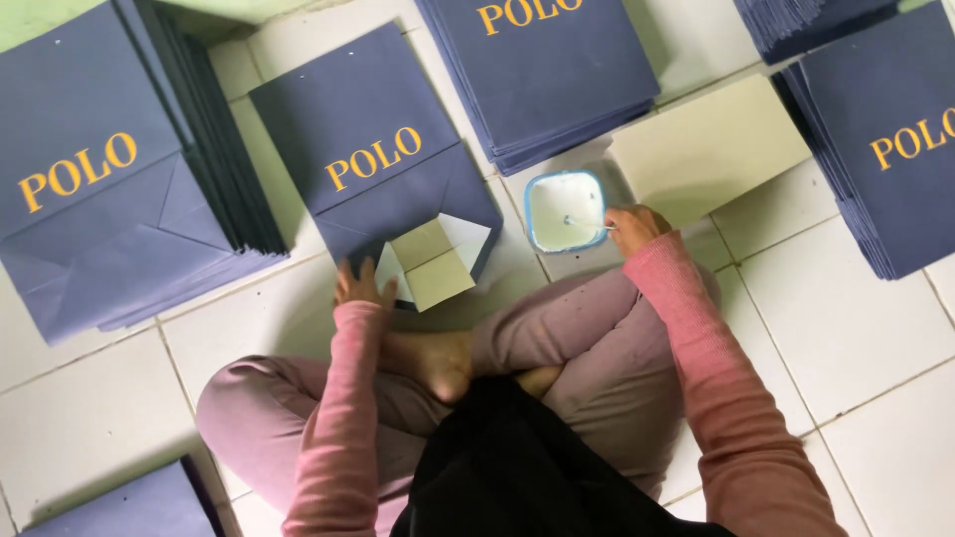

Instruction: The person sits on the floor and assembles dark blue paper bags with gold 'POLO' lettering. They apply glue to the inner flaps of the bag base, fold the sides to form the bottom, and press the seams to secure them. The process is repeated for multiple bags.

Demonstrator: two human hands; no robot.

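Observation:
A flat dark blue paper bag (pixel 368 139) with gold lettering lies on the white tiled floor in front of my crossed legs. Its bottom end is folded open, showing a cream card insert (pixel 430 264). My left hand (pixel 360 285) presses down on the bag's lower left corner. My right hand (pixel 631 227) holds a thin stick or brush (pixel 587 225) that dips into a small light blue tub of white glue (pixel 564 210). The tub stands to the right of the bag.
Stacks of the same blue bags lie at the left (pixel 99 169), top middle (pixel 542 65), top right (pixel 796 15) and right (pixel 885 139). A pile of cream cards (pixel 711 144) sits behind the tub. Another blue bag (pixel 129 507) lies at the bottom left.

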